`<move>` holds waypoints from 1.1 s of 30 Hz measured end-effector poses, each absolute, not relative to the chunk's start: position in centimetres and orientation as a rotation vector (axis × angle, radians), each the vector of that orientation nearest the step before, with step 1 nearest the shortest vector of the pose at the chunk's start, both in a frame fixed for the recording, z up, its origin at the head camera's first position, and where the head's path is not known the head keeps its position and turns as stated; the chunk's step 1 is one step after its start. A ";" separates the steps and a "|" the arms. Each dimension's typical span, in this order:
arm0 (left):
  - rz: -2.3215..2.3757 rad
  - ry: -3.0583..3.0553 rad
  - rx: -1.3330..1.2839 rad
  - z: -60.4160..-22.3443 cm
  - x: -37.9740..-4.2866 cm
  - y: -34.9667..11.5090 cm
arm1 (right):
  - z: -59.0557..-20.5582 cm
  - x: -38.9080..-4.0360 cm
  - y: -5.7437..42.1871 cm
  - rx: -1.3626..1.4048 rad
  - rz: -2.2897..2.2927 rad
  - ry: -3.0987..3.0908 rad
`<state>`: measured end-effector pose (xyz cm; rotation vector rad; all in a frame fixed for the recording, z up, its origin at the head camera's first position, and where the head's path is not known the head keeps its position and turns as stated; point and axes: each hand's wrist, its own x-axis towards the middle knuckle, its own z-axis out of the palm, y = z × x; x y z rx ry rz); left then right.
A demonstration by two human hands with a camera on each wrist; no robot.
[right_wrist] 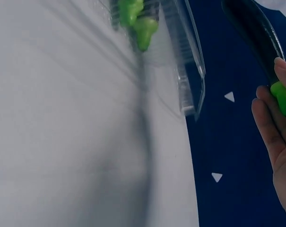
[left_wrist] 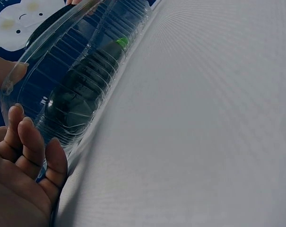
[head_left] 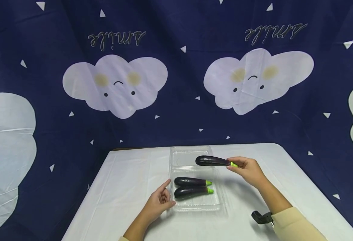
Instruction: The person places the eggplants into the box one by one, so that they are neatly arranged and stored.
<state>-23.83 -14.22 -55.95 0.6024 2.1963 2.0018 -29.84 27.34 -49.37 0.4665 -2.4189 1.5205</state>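
My right hand (head_left: 249, 170) pinches a dark purple eggplant (head_left: 210, 160) by its bright green stem end, between thumb and fingers. The eggplant is held level above the clear plastic box (head_left: 197, 201), its rounded end pointing left. Inside the box lie two more eggplants, a rear one (head_left: 189, 181) and a front one (head_left: 191, 192), side by side with their green ends to the right. At the box's left end is my left hand (head_left: 156, 205), its index finger stretched along the side and its thumb at the front corner. Its other fingers bend loosely beside the ribbed wall (left_wrist: 86, 71).
The box's clear lid (head_left: 189, 157) lies open behind it on the white-covered table (head_left: 128, 180). A black angled object (head_left: 261, 217) shows beside the right sleeve. A dark blue curtain (head_left: 182, 127) with printed clouds hangs behind the table.
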 end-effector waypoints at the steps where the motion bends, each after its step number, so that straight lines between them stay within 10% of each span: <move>1: 2.001 2.199 0.603 -56.0 -23.8 -14.2 | -49.4 -29.8 27.2 0.479 1.522 -2.422; 33: 2.001 2.223 0.624 -56.2 -23.8 -14.2 | -50.6 -26.6 23.2 1.180 1.361 -2.448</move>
